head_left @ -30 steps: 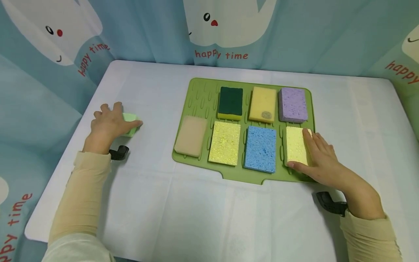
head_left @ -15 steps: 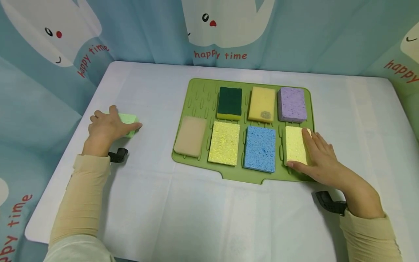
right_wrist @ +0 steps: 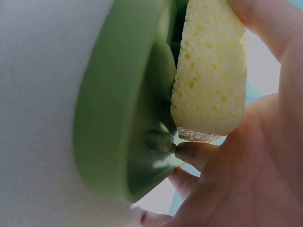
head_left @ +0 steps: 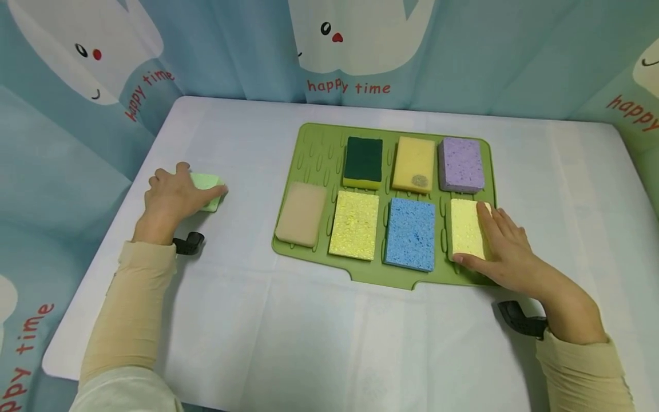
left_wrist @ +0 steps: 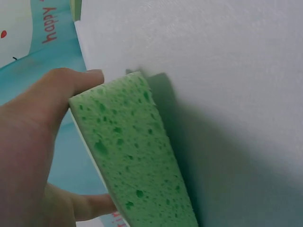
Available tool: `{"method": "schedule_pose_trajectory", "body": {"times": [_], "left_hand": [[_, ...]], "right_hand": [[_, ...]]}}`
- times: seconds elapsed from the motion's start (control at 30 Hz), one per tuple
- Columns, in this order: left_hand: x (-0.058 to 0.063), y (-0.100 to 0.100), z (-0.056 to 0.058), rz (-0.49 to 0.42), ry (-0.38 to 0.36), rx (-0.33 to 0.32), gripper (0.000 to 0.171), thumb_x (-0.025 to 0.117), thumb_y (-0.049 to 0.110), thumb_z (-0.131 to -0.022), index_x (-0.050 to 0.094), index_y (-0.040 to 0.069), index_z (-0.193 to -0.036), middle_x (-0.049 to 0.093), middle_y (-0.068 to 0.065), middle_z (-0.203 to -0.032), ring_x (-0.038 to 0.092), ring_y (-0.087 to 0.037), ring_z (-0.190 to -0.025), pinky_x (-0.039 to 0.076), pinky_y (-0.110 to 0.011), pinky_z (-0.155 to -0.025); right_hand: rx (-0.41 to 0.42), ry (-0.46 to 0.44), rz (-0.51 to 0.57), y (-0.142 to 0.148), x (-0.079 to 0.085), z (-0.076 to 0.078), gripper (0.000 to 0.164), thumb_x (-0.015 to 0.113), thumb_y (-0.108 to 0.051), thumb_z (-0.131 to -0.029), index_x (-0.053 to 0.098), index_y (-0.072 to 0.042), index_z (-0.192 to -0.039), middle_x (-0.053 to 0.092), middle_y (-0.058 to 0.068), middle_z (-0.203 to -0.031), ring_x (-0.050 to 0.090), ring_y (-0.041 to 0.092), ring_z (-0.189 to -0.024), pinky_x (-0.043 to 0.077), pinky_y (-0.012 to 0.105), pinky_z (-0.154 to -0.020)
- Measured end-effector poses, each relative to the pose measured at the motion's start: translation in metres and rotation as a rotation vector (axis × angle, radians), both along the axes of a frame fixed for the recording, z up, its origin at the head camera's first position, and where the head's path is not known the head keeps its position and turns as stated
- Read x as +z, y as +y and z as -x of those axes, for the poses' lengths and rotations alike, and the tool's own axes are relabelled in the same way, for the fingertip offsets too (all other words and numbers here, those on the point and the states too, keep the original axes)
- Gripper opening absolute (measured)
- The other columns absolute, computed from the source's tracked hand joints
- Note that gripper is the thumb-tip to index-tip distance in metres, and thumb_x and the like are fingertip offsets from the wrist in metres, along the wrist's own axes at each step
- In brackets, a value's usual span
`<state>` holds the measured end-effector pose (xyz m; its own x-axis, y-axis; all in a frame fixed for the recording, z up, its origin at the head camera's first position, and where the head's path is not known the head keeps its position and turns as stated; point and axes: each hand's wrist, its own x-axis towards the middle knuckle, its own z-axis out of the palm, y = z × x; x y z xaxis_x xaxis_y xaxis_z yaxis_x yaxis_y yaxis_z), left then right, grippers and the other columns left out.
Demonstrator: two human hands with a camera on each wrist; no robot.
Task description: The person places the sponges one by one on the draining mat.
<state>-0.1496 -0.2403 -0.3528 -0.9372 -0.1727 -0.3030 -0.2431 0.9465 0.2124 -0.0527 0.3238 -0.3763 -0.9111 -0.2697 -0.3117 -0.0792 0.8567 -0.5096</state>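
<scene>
At the left of the table in the head view, my left hand (head_left: 172,197) pinches a light green sponge (head_left: 205,181) between thumb and fingers. The left wrist view shows the porous face of this green sponge (left_wrist: 128,142) beside its shadow on the white surface. My right hand (head_left: 507,246) grips a pale yellow sponge (head_left: 465,229) at the front right corner of a green drying mat (head_left: 316,151). In the right wrist view the pale yellow sponge (right_wrist: 210,71) lies over the mat's ridges, with the thumb and fingers around it.
Two rows of sponges lie on the mat: a dark green scrubber (head_left: 363,159), a yellow one (head_left: 413,160) and a purple one (head_left: 461,165) behind; a beige one (head_left: 301,214), a speckled yellow one (head_left: 354,225) and a blue one (head_left: 410,233) in front. A printed curtain (head_left: 247,51) hangs behind.
The light green sponge has shifted and turned slightly in my left hand, showing more of its top. My right hand and the pale yellow sponge look unmoved.
</scene>
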Motion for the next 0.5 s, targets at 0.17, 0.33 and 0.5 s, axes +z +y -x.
{"method": "schedule_pose_trajectory", "body": {"times": [0.17,0.33,0.5], "left_hand": [[0.001,0.005,0.003,-0.020,0.035,-0.010,0.105,0.054,0.072,-0.084,0.026,-0.005,-0.149,0.036,-0.044,-0.127,0.037,-0.056,-0.116,0.038,-0.067,-0.089],[0.002,0.011,0.006,-0.039,0.082,-0.019,0.101,0.055,0.071,-0.083,0.031,-0.004,-0.147,0.041,-0.040,-0.125,0.041,-0.050,-0.111,0.041,-0.062,-0.085],[0.002,0.018,0.008,-0.056,0.121,-0.026,0.098,0.055,0.070,-0.084,0.033,-0.003,-0.146,0.042,-0.038,-0.125,0.043,-0.047,-0.108,0.041,-0.059,-0.083]], "right_hand": [[-0.007,-0.001,0.004,0.000,-0.001,-0.001,0.109,0.063,-0.047,-0.093,-0.015,-0.007,-0.157,-0.008,0.033,-0.161,-0.015,0.051,-0.148,-0.013,0.075,-0.109],[-0.004,0.004,0.005,0.001,0.000,0.000,0.109,0.063,-0.046,-0.093,-0.016,-0.008,-0.157,-0.008,0.033,-0.161,-0.015,0.051,-0.148,-0.014,0.075,-0.109],[-0.011,-0.002,-0.001,0.001,-0.001,0.000,0.110,0.064,-0.047,-0.092,-0.015,-0.007,-0.157,-0.008,0.034,-0.161,-0.015,0.051,-0.148,-0.013,0.075,-0.109]]}}
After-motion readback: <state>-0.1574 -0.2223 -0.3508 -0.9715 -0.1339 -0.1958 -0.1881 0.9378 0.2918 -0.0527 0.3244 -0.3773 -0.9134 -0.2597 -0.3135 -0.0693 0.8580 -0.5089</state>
